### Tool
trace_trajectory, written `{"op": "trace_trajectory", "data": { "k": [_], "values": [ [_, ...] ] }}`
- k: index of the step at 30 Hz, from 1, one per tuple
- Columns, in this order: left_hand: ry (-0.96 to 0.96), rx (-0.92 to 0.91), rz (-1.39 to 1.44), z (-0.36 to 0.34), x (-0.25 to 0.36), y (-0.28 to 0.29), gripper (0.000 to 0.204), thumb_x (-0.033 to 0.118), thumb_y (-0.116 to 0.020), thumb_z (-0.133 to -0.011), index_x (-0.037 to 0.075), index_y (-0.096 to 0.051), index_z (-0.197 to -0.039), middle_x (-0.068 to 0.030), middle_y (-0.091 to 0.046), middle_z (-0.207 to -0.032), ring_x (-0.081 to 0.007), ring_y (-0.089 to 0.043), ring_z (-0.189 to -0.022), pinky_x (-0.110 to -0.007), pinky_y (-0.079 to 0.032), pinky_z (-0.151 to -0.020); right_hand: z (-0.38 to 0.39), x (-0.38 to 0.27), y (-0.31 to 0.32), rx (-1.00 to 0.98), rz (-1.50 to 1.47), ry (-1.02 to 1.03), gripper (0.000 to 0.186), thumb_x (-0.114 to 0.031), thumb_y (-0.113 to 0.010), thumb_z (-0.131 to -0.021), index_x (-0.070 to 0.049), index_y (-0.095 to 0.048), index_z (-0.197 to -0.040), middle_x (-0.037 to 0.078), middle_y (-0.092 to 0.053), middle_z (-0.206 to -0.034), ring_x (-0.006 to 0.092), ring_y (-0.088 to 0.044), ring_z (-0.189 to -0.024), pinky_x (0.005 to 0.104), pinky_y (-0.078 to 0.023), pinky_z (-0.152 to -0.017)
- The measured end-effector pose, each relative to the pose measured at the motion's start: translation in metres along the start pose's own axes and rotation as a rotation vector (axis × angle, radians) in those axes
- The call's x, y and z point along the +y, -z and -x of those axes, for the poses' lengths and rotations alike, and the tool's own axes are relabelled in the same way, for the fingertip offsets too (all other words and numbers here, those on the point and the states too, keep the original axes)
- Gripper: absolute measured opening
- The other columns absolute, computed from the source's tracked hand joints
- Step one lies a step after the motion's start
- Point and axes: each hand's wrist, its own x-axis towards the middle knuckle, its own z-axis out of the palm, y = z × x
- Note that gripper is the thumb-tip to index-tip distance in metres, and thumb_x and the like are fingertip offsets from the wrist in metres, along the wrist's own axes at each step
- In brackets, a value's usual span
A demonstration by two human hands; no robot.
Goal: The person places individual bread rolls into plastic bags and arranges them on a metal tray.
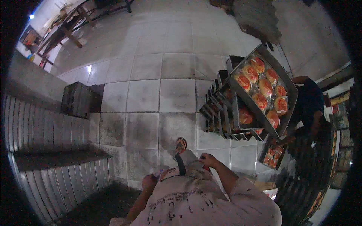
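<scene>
My left hand (149, 182) hangs by my left hip, fingers curled beside a small purplish item; whether it holds that is unclear. My right hand (206, 160) is at my right hip, fingers bent against my clothing; what is in them is hidden. To the front right stands a tall, staggered stack of dark metal trays (226, 113). The top tray (275, 61) lies angled and holds several oval breads with red-orange tops in clear wrappers. Another tray of wrapped breads (271, 152) sits lower, beside the stack. My sandalled foot (181, 144) shows on the tiled floor (143, 98).
A co-worker in dark clothes (313, 109) bends behind the trays at the right, near further racks of trays (322, 180). At the left are stacks of metal pans (49, 184) and a dark box (75, 98). Wooden tables (69, 32) stand at the back left.
</scene>
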Motion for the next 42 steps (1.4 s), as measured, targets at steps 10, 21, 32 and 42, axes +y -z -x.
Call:
{"op": "trace_trajectory", "data": {
  "k": [10, 21, 32, 42],
  "values": [
    [-0.356, -0.225, -0.047, -0.151, 0.091, 0.225, 0.031, 0.033, -0.053, -0.084, 0.004, -0.054, -0.098, -0.0210, -0.061, -0.091, -0.0408, -0.058, -0.087, -0.047, -0.045, -0.074, -0.034, -0.034, 0.041, 0.108, -0.377, -0.185, 0.027, -0.024, -0.060, -0.081, -0.002, -0.061, -0.097, 0.017, -0.061, -0.094, 0.0284, -0.059, -0.087, 0.0356, -0.046, -0.075],
    [-0.527, -0.748, -0.541, -0.353, 0.196, 0.388, 0.037, 0.030, -0.055, -0.083, 0.005, -0.053, -0.110, -0.0211, -0.061, -0.103, -0.0371, -0.059, -0.094, -0.043, -0.046, -0.080, -0.043, -0.181, 0.042, 0.274, -1.232, -0.618, 0.025, -0.011, -0.061, -0.078, 0.002, -0.058, -0.098, 0.010, -0.057, -0.094, 0.0200, -0.055, -0.089, 0.0333, -0.047, -0.074],
    [-0.495, -0.831, -0.835, -0.391, 0.271, 0.416, 0.033, 0.029, -0.041, -0.092, 0.007, -0.053, -0.113, -0.0195, -0.060, -0.107, -0.0355, -0.057, -0.100, -0.042, -0.045, -0.083, -0.084, -0.220, -0.040, 0.469, -0.802, -0.399, 0.030, -0.013, -0.059, -0.081, 0.003, -0.058, -0.106, 0.017, -0.060, -0.103, 0.0258, -0.059, -0.093, 0.0345, -0.047, -0.079],
    [-0.779, -0.879, -0.513, -0.457, 0.256, 0.367, 0.039, 0.034, -0.050, -0.089, 0.006, -0.056, -0.117, -0.0182, -0.063, -0.102, -0.0322, -0.060, -0.091, -0.036, -0.046, -0.080, -0.110, -0.118, -0.068, 0.956, -1.337, -0.660, 0.018, -0.015, -0.059, -0.083, -0.004, -0.057, -0.097, 0.006, -0.061, -0.080, 0.0144, -0.056, -0.069, 0.0295, -0.045, -0.059]
  ]
}}
